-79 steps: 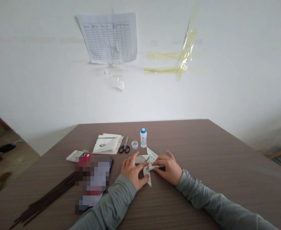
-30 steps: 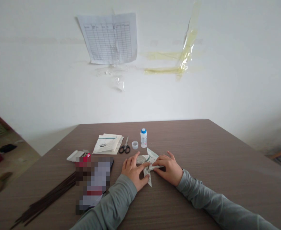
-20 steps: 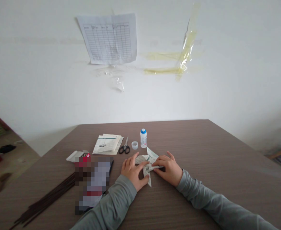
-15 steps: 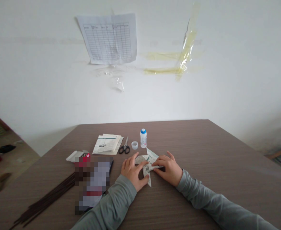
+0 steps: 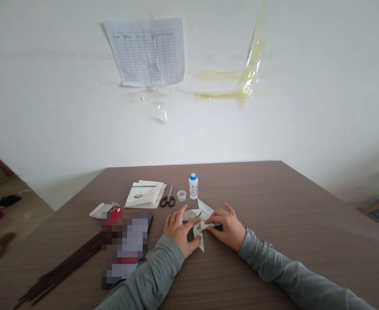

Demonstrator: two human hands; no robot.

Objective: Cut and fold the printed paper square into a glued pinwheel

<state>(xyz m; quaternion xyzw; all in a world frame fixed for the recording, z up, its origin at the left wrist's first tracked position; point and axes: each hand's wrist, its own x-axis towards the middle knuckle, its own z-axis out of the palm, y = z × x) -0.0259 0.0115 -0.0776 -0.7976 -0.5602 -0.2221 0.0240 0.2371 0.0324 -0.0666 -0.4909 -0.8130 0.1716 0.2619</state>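
A pinwheel (image 5: 198, 231) folded from printed paper lies on the table between my hands, its pointed blades spread out. My left hand (image 5: 179, 232) rests at its left side with fingers apart, the index fingertip pressing near the middle. From the right, my right hand (image 5: 227, 226) pinches one blade between thumb and fingers. Parts of the paper are hidden under both hands. Just behind the pinwheel stands a white glue bottle (image 5: 193, 189) with a blue top, and a small clear cap (image 5: 181, 196) sits beside it.
Scissors (image 5: 168, 200) with black handles lie left of the cap, next to stacked paper sheets (image 5: 143, 194). Nearer on the left are an open small box (image 5: 104, 211), a blurred-out phone-like object (image 5: 129, 249) and a bundle of thin dark sticks (image 5: 63, 269). A white wall bounds the table's back.
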